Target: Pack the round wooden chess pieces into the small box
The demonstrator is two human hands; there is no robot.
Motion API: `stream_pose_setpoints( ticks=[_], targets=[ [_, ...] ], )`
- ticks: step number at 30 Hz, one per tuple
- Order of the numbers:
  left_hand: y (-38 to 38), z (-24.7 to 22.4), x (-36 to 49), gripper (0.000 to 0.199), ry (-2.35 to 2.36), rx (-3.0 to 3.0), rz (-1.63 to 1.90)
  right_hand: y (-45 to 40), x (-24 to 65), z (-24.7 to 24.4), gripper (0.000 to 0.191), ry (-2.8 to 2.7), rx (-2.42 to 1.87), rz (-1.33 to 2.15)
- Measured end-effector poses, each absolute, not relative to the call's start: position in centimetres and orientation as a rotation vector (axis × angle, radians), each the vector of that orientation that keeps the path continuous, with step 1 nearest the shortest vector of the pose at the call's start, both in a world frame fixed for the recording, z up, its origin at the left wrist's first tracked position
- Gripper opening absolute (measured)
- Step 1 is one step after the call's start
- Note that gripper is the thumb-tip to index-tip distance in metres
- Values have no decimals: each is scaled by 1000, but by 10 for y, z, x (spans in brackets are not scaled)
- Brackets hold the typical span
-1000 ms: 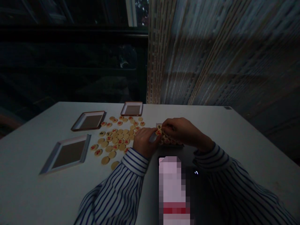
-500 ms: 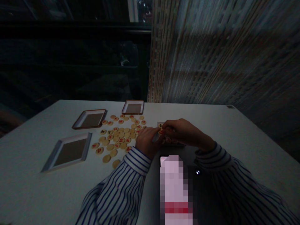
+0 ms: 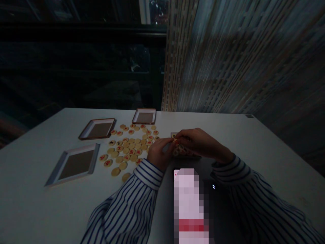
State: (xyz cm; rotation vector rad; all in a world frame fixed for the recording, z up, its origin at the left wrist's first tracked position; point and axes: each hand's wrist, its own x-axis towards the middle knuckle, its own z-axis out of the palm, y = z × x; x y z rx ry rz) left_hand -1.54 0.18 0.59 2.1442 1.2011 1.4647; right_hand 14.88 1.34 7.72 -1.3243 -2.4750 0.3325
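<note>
My left hand (image 3: 159,150) and my right hand (image 3: 199,142) meet over a small tray of xiangqi pieces (image 3: 182,151) near the middle of the table. A round xiangqi piece (image 3: 176,141) with a red character sits between the fingertips of both hands. The fingers of each are closed in a pinch around it. My hands hide much of the tray. To the left of my left hand lie many loose wooden discs (image 3: 131,146), some showing red or black characters, others plain side up.
On the left stand a grey-white tray (image 3: 66,152) and a brown-rimmed tray (image 3: 79,138); another brown-rimmed tray (image 3: 132,119) is at the back. A lit phone (image 3: 188,200), partly pixelated, is in front of me. A strand curtain (image 3: 203,61) hangs behind the white table (image 3: 223,123).
My fingertips have closed together a little, and the red-marked piece now shows between them. The loose discs and the other trays have stayed put.
</note>
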Motion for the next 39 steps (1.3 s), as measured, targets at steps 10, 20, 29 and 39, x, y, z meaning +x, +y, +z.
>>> stream_pose_setpoints(
  ticks=[10, 20, 29, 39],
  targets=[
    [3, 10, -12, 14, 1135, 1375, 1377, 12, 144, 80, 23, -2496, -1233, 375],
    [4, 15, -11, 21, 1083, 1088, 1365, 14, 148, 74, 22, -2378, -1260, 434],
    [3, 17, -12, 25, 1064, 1025, 1316, 13, 147, 74, 20, -2367, -1261, 453],
    [6, 12, -13, 33, 1000, 938, 1315, 13, 143, 78, 23, -2482, -1227, 300]
  ],
)
